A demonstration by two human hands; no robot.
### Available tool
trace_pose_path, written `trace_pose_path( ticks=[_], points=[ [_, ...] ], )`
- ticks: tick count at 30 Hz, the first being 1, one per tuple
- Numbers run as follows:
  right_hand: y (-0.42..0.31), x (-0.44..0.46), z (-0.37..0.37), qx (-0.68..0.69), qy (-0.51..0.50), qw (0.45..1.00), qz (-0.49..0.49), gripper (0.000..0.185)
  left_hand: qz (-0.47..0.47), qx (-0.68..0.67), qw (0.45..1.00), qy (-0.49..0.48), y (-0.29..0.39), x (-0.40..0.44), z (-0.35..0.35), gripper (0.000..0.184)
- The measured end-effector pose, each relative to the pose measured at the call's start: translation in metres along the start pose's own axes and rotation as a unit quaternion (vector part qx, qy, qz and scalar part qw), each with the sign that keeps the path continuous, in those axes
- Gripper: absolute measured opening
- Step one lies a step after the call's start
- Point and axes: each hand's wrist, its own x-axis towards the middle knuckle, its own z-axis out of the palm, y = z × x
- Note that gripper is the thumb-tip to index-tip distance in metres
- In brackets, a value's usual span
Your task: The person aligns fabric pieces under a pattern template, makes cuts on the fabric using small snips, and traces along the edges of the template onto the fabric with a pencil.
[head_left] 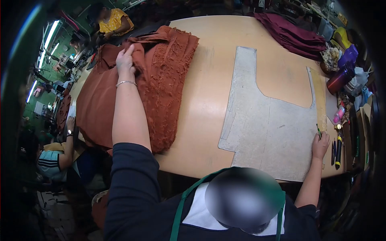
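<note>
My left hand (126, 63) grips the upper layers of a thick stack of rust-brown fabric (163, 92) on the left of the table. The stack's right side shows frayed, ragged edges, and some layers are folded over near my fingers. In my closed right hand (320, 145) is a slim green pen (319, 129), its tip pointing up. That hand rests at the right edge of a large grey pattern piece (277, 132), which lies flat with a curved cut-out at its upper right.
Maroon fabric (291, 35) is piled at the far right of the wooden table (201, 100). A yellow-and-black cutter (338, 150), a dark red tumbler (340, 78) and small items crowd the right edge. Other people sit at left, one in a yellow top (116, 21), another in light blue (52, 162).
</note>
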Motion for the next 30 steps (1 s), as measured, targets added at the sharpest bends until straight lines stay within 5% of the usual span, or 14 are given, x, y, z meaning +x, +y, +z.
trace_pose_path(
  ticks=[5, 9, 12, 13, 16, 20, 24, 30],
  points=[
    [-0.001, 0.000, -0.001, -0.003, -0.010, 1.000, 0.007, 0.015, 0.004, 0.006, 0.995, -0.103, 0.011, -0.016, 0.022, 0.028],
    [-0.001, 0.001, -0.001, -0.005, -0.011, 1.000, 0.007, 0.015, -0.152, 0.071, 0.949, -0.267, 0.033, -0.037, 0.021, 0.031],
    [-0.001, 0.001, -0.002, -0.009, -0.013, 1.000, 0.007, 0.015, -0.069, 0.287, 0.927, -0.233, 0.040, -0.038, 0.015, 0.035],
    [0.000, 0.001, -0.001, -0.008, -0.012, 1.000, 0.004, 0.015, 0.065, 0.349, 0.904, -0.240, 0.039, -0.048, 0.013, 0.038],
    [0.000, 0.000, 0.000, -0.006, -0.012, 1.000, 0.001, 0.015, 0.166, 0.549, 0.781, -0.247, 0.050, -0.073, 0.016, 0.044],
    [-0.001, 0.000, -0.002, -0.007, -0.013, 1.000, -0.002, 0.016, 0.198, 0.607, 0.741, -0.209, 0.045, -0.083, 0.013, 0.047],
    [0.000, 0.000, -0.001, 0.000, -0.010, 1.000, 0.001, 0.016, 0.267, 0.584, 0.745, -0.183, 0.042, -0.090, 0.014, 0.032],
    [-0.004, 0.000, -0.005, -0.003, -0.015, 1.000, 0.009, 0.015, 0.322, 0.681, 0.638, -0.160, 0.042, -0.108, 0.031, 0.027]
  ],
)
